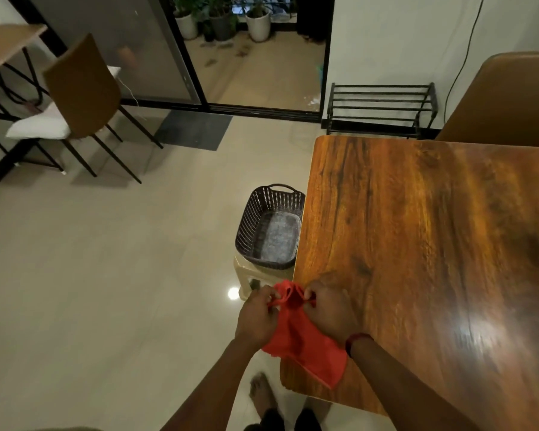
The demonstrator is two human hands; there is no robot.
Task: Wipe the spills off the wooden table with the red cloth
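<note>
The red cloth (302,340) hangs between both my hands at the near left corner of the wooden table (433,244). My left hand (255,315) pinches the cloth's upper left edge, just off the table's side. My right hand (330,309) pinches the upper right edge, over the table's corner. The cloth's lower part drapes down onto the table edge. The tabletop is glossy with a bright light reflection near the right; no spill stands out on it.
A dark woven basket (252,225) sits on a beige plastic stool (246,275) against the table's left side. A brown chair (511,98) stands behind the table, a black shoe rack (380,107) at the wall, another chair (81,88) far left. My bare foot (262,390) is on the tiled floor.
</note>
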